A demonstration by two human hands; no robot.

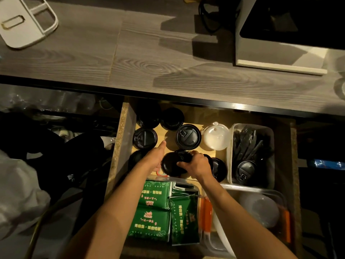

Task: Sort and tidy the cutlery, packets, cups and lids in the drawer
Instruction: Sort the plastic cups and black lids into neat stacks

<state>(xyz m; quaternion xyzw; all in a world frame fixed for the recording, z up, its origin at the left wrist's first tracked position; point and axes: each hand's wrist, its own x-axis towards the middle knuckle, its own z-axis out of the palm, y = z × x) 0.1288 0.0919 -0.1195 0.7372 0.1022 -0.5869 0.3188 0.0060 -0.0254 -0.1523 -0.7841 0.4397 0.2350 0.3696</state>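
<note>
In the middle of the open drawer (123, 131), both hands hold one stack of black lids (172, 165).

The right hand (197, 165) has its grip curled over the stack's right edge; the left hand (155, 156) cups the left side, thumb pointing away, though its fingers are hidden behind the stack. Other black lid stacks crowd close: one (145, 138) just beyond the left hand, one (188, 137) just beyond the held stack, two more (172, 119) at the back, another (218, 169) tucked behind the right wrist. A clear lid stack (216, 136) stands beside a clear tub (231, 139) of black cutlery (250, 144). Green packets (155, 212) lie under the forearms, an orange-trimmed clear box (280, 195) to their right. Above, the grey wood-grain table (130, 53) carries a white tray (28, 21).
</note>
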